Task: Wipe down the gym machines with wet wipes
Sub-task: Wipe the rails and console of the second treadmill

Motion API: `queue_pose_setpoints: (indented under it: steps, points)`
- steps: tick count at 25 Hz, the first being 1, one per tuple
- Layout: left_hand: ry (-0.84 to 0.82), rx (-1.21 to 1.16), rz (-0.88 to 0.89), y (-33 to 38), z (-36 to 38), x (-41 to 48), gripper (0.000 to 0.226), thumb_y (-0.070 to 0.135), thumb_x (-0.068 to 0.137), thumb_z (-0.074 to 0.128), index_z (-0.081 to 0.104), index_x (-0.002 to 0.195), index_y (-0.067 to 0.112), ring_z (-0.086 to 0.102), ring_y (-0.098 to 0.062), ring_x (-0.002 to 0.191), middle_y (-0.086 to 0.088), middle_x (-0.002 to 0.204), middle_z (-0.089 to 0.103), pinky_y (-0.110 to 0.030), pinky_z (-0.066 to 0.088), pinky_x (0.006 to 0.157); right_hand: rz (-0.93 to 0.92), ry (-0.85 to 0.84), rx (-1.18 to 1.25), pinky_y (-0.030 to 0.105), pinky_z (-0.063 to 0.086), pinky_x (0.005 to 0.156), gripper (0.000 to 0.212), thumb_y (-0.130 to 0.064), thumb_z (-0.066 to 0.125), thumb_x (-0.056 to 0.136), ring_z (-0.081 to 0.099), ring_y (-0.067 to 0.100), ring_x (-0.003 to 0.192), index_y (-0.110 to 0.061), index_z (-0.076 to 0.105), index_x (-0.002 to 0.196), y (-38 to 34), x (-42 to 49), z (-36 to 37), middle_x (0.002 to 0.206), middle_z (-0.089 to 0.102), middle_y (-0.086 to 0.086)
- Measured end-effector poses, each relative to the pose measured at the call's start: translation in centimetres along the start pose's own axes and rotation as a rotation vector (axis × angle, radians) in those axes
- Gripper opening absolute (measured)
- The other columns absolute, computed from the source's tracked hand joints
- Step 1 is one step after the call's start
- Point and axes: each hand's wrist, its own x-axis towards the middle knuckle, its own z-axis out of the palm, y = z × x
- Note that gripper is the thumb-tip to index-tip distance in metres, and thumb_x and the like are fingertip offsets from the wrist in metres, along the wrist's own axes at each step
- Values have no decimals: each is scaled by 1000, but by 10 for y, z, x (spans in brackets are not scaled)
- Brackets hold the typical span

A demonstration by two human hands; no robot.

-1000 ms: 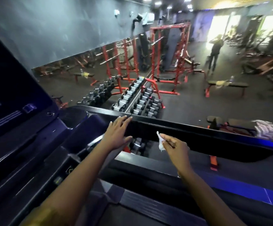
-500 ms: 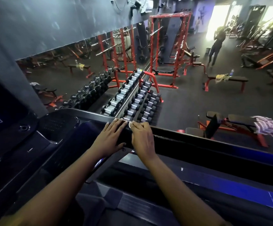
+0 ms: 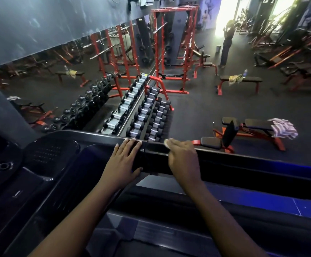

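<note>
Wipe [image 3: 166, 144], crumpled white, held by right hand [image 3: 183, 160] on glossy black rail [image 3: 243, 162].

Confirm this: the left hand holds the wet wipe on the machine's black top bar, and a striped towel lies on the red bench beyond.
Wrong hand. The head view shows the right hand holding the wet wipe on the black top bar; the left hand rests flat beside it. The striped towel does lie on the red bench.
</note>
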Motion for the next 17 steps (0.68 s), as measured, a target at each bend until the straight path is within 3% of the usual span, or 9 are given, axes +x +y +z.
queue_pose_setpoints:
  steps: [4, 7, 11, 14, 17]
  points:
    - [8, -24, -10, 1, 2, 3, 84, 32, 72, 77, 39, 143, 7, 34, -39, 137, -18, 146, 40, -55, 26, 109, -42, -49, 86, 13, 43, 79, 28, -9, 51, 84, 52, 13, 81, -9, 69, 106, -44, -6, 41, 100, 69, 2]
    - [16, -38, -10, 2, 1, 2, 84, 33, 78, 73, 31, 147, 12, 23, -34, 143, -15, 151, 32, -50, 16, 115, -16, 12, 31, 23, 51, 79, 30, -3, 59, 77, 60, 21, 81, -5, 69, 105, -24, -14, 40, 101, 70, 4]
    - [26, 5, 87, 18, -4, 10, 77, 40, 80, 66, 36, 145, 12, 28, -38, 140, -16, 148, 37, -53, 21, 112, 80, 77, -151, 25, 52, 72, 43, 9, 71, 67, 57, 22, 78, -4, 69, 108, 11, -26, 10, 105, 70, 6]
    - [38, 54, 266, 32, -2, 25, 76, 42, 78, 65, 40, 143, 11, 33, -38, 137, -17, 146, 41, -54, 24, 110, 177, 109, -219, 28, 53, 73, 40, 12, 70, 67, 58, 26, 79, -2, 70, 105, 49, -35, -21, 99, 72, 7]
    - [-9, 28, 294, 30, 4, 31, 81, 39, 81, 68, 30, 148, 15, 27, -34, 141, -14, 150, 35, -49, 18, 114, 329, 81, -220, 34, 50, 76, 36, 12, 58, 74, 57, 31, 81, -4, 70, 104, 64, -25, -44, 95, 72, 8]
